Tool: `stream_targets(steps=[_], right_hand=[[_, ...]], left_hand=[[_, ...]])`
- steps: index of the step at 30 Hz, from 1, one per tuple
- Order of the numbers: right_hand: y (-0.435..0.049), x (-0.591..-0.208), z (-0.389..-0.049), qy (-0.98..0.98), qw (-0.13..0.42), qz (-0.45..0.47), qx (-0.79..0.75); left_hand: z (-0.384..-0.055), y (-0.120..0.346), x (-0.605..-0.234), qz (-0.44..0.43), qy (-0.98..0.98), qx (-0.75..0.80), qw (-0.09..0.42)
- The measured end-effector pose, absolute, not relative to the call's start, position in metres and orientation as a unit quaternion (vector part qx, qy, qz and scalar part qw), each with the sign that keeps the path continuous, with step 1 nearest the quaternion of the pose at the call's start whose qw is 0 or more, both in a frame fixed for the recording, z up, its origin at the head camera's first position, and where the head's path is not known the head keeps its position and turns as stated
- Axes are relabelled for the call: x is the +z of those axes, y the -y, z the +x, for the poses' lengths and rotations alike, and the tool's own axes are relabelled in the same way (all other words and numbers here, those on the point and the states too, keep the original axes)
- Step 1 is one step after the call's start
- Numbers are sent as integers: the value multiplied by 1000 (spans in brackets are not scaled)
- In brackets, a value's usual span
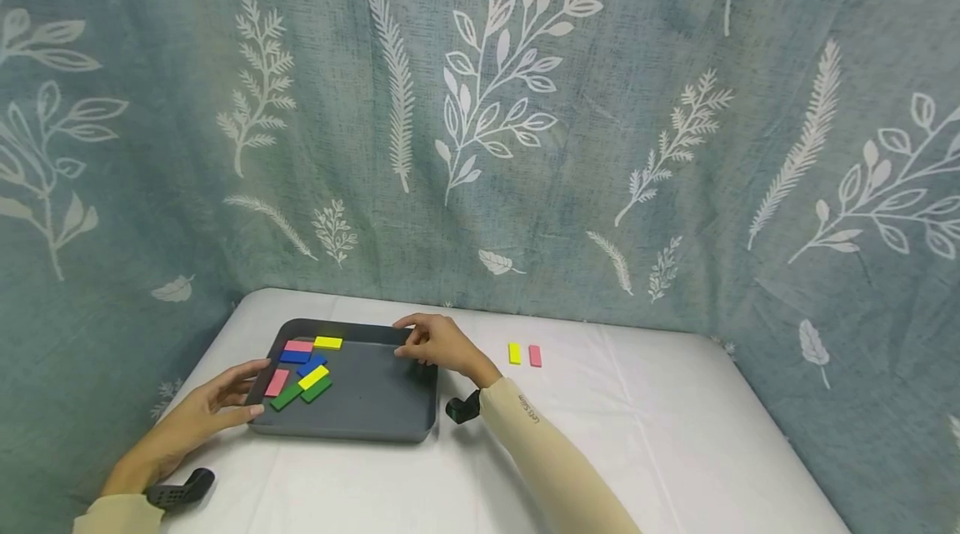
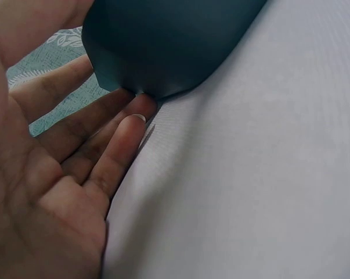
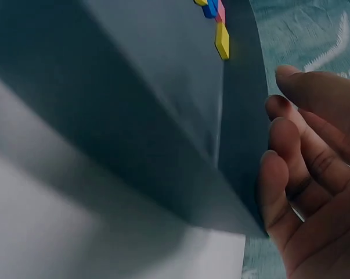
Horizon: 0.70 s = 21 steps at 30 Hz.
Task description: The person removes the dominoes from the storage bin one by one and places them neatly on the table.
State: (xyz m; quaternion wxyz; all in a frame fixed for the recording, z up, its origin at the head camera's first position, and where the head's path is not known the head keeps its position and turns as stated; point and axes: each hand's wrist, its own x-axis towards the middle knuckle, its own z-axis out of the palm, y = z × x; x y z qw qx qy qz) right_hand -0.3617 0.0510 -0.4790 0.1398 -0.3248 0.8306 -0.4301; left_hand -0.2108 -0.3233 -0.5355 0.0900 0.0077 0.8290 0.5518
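Observation:
A dark grey rectangular tray (image 1: 367, 401) sits on the white-covered table, with several pink, blue, yellow and green blocks lying toward its left side. My left hand (image 1: 198, 417) is at the tray's left end, fingers extended against it and thumb near the front corner. In the left wrist view, the fingertips (image 2: 128, 125) touch the tray's underside corner (image 2: 163, 46). At the back right corner is my right hand (image 1: 442, 346), its loosely bent fingers touching the tray. The right wrist view shows those fingertips (image 3: 273, 171) at the wall and the thumb standing apart from it.
Right of the tray, a yellow block (image 1: 514, 353) and a pink block (image 1: 535, 356) lie side by side on the white tablecloth (image 1: 645, 426). A green curtain (image 1: 540, 242) with white leaf prints hangs behind the table and along its sides.

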Motion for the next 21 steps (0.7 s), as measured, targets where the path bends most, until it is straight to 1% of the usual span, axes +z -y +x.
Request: stream_targets(steps=[9, 21], right_hand=[[-25, -482, -358, -832, 156, -335, -414], [4, -485, -360, -848, 158, -324, -388]], left_hand=[[-212, 325, -537, 9, -827, 555, 90], [-211, 322, -533, -4, -826, 554, 102]])
